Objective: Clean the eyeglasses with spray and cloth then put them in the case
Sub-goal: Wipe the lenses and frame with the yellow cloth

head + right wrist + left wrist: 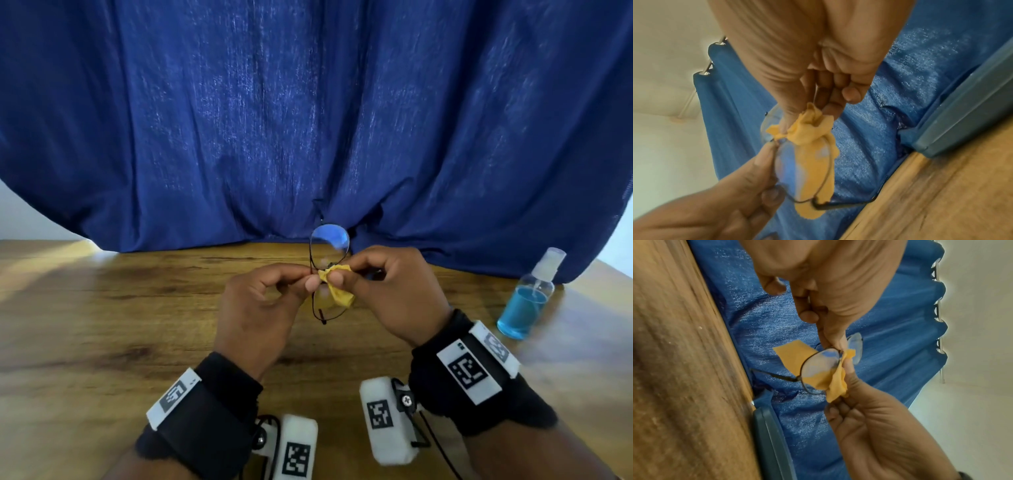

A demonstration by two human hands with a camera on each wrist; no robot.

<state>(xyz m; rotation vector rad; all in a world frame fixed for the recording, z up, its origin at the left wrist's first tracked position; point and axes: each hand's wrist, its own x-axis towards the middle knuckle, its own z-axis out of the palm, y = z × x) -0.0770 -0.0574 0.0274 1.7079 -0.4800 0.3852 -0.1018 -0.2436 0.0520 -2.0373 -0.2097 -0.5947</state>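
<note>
Thin dark-framed eyeglasses [329, 240] are held upright above the wooden table, one lens above the other. My left hand [310, 277] pinches the frame near the bridge between thumb and forefinger. My right hand [342, 272] pinches a bunched yellow cloth [337, 298] against the glasses at the same spot, and the cloth hangs behind the lower lens. In the left wrist view the eyeglasses [820, 363] show the cloth [791, 353] through the lens. In the right wrist view the cloth [807, 129] is crumpled under my fingertips [830, 110] over the eyeglasses [789, 170].
A clear spray bottle [527, 298] of blue liquid stands on the table [102, 325] at the right. A blue curtain [308, 120] hangs along the table's far edge. A dark teal flat object [772, 443] lies at that edge under the curtain; whether it is the case I cannot tell.
</note>
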